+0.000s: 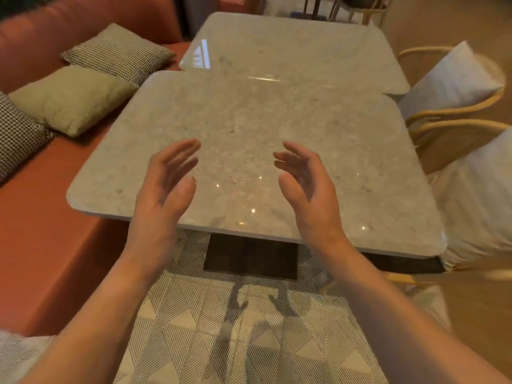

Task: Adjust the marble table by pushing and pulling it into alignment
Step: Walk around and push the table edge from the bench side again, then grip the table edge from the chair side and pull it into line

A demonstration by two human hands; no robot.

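Note:
A square marble table (pixel 249 126) with rounded corners stands in front of me on a dark pedestal base (pixel 250 256). Its far edge meets a second marble table (pixel 291 48), which sits offset to the right and turned slightly. My left hand (pixel 163 189) and my right hand (pixel 307 187) hover above the near half of the closer top, palms facing each other, fingers spread. Neither hand touches the marble or holds anything.
An orange sofa bench (pixel 41 231) with several cushions (pixel 69 98) runs along the left side, close to the table edge. Two rattan chairs (pixel 454 128) with white cushions stand against the right side. A patterned rug (pixel 243 328) covers the floor under me.

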